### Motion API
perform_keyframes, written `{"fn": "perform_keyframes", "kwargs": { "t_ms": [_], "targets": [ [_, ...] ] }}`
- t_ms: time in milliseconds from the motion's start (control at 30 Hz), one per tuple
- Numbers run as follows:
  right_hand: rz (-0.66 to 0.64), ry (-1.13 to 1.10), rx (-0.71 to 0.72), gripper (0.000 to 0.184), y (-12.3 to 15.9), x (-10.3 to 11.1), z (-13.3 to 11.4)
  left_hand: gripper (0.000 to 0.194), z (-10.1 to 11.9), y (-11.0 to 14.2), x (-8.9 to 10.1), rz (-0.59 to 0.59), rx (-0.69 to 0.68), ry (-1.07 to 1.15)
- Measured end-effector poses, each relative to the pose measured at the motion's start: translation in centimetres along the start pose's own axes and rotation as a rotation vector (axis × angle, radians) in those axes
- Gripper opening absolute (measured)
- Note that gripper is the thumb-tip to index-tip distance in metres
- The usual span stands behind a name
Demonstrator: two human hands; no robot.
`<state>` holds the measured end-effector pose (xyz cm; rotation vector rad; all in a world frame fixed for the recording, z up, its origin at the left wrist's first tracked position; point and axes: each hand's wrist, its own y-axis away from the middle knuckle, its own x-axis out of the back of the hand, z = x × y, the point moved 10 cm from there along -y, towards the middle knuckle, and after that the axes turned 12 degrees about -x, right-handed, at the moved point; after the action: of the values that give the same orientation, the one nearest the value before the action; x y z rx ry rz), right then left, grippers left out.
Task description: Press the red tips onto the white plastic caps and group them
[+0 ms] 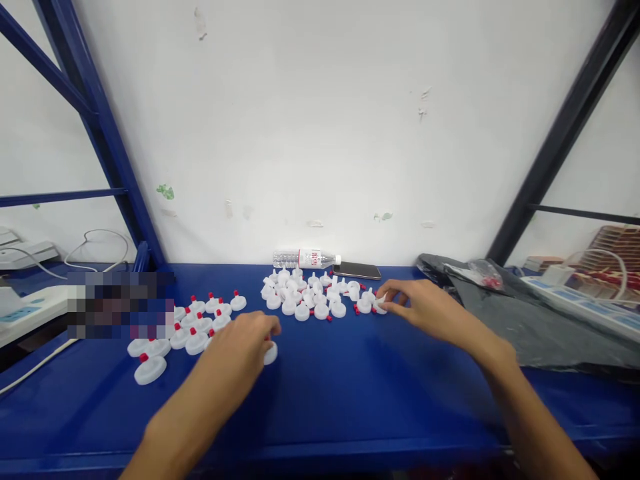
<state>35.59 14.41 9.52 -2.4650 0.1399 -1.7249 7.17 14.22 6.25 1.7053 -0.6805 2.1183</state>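
My left hand (250, 337) is closed around the top of a white round nozzle cap (271, 353), low over the blue table. The cap's tip is hidden by my fingers. At the right end of a loose pile of white nozzle caps (301, 312), my right hand (403, 299) pinches another white cap (380, 307) between thumb and fingers. Small red tips (329, 319) lie among the pile. Left of my left hand stand several white caps with red tips fitted on top (151, 370), partly behind my forearm.
Behind the pile, a clear plastic bottle (310, 259) lies on its side beside a dark phone (357, 270). A grey plastic bag (500, 327) and a power strip (585, 307) are at right. Another power strip (33, 310) and cables sit at left, by blue frame posts (110, 133).
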Motion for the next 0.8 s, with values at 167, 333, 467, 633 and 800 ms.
{"fn": "perform_keyframes", "kwargs": {
  "t_ms": [167, 333, 467, 633, 800],
  "targets": [
    [-0.089, 0.145, 0.025, 0.029, -3.3, -0.4, 0.8, 0.032, -3.4, 1.1, 0.8, -0.072, 0.055, -0.046],
    [-0.035, 0.194, -0.022, 0.040, -5.1, -1.3, 0.7, 0.034, -2.7, 1.4, 0.6, -0.090, 0.075, -0.065],
    [-0.065, 0.251, -0.031, 0.023, -5.8, -2.2, 0.7, 0.032, -1.7, 1.3, 1.7, -0.032, 0.062, -0.092],
    [0.020, 0.106, 0.030, 0.023, -5.0, 1.5, -1.6, 0.044, 1.5, 1.0, 4.1, 0.238, 0.010, 0.082],
    [-0.210, -0.203, 0.395, 0.032, -0.6, 1.6, -10.5, 0.061, 5.2, -0.3, 2.3, 0.331, -0.080, 0.524]
  ]
}}
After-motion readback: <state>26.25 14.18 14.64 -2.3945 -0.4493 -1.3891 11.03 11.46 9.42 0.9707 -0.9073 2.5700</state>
